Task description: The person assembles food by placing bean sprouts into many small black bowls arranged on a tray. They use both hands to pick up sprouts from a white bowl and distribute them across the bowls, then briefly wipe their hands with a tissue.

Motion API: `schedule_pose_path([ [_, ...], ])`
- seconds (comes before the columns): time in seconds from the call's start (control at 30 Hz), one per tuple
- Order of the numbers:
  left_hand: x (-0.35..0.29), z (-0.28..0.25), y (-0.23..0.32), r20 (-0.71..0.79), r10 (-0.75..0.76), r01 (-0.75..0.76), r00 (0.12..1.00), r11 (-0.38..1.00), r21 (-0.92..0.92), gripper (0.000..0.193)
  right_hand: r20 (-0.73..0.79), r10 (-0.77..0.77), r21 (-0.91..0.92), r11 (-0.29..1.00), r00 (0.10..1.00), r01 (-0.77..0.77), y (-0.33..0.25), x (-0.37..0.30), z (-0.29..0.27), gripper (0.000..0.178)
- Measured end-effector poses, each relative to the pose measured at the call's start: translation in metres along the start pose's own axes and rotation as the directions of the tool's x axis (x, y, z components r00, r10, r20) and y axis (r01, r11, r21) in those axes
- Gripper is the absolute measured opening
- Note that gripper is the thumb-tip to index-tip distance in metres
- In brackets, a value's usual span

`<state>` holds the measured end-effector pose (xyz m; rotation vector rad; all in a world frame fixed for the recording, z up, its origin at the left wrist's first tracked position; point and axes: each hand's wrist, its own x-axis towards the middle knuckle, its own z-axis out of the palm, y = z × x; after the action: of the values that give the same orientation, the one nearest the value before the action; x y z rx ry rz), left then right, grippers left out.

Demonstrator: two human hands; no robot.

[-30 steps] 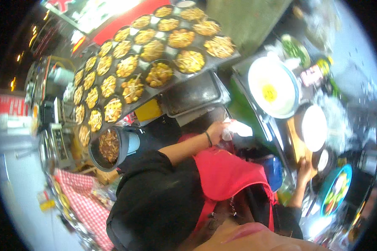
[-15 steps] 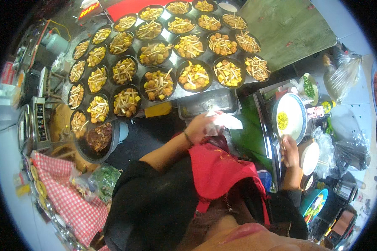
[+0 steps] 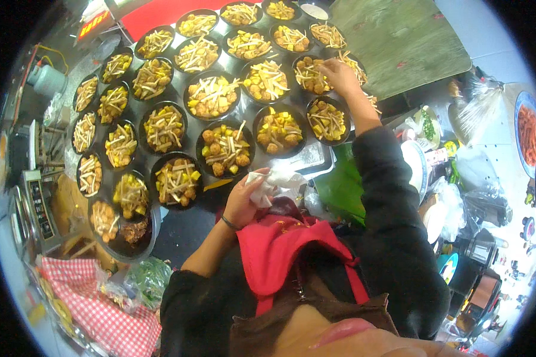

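Note:
My left hand is closed round a crumpled white cloth or tissue in front of the red apron. My right hand reaches across the metal table, its fingers drawn together at the edge of a black bowl. Anything between those fingertips is too small to make out. That bowl holds pale strips and brown balls. Several similar black bowls stand in close rows, filled with pale strips, yellow chunks and brown balls; one such bowl is just beyond my left hand.
A large dark pan with brown meat sits at the left. On the right are a greenish board, a white basin, plastic bags and a tub of reddish food. A red checkered cloth hangs at the lower left.
My right hand has left the white basin on the right and moved forward to a bowl in the rows. My left hand still grips the white cloth or tissue. The view has shifted.

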<state>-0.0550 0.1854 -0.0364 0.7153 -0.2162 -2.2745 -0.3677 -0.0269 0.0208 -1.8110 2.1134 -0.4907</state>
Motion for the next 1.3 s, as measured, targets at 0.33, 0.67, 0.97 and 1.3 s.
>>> schedule_pose_path([
  [0.33,0.016,-0.012,0.023,-0.009,-0.073,0.073,0.997,0.997,-0.011,0.035,-0.23,-0.041,-0.037,0.999,0.972,0.033,0.006,0.019,0.01,0.02],
  [0.67,0.034,0.025,0.017,0.248,0.083,-0.001,0.965,0.95,-0.311,0.057,0.174,-0.524,0.264,0.84,0.834,0.473,-0.071,-0.157,0.026,0.057],
  [0.97,0.06,0.098,0.016,0.2,0.433,-0.375,0.879,0.886,-0.274,0.049,-0.127,-0.38,0.792,0.518,0.916,0.324,-0.07,-0.204,0.042,0.023],
  [1.3,0.051,0.127,-0.032,0.175,0.314,-0.261,0.933,0.927,-0.268,0.036,-0.315,-0.597,0.289,0.68,0.738,0.674,-0.049,-0.204,0.016,0.027],
])
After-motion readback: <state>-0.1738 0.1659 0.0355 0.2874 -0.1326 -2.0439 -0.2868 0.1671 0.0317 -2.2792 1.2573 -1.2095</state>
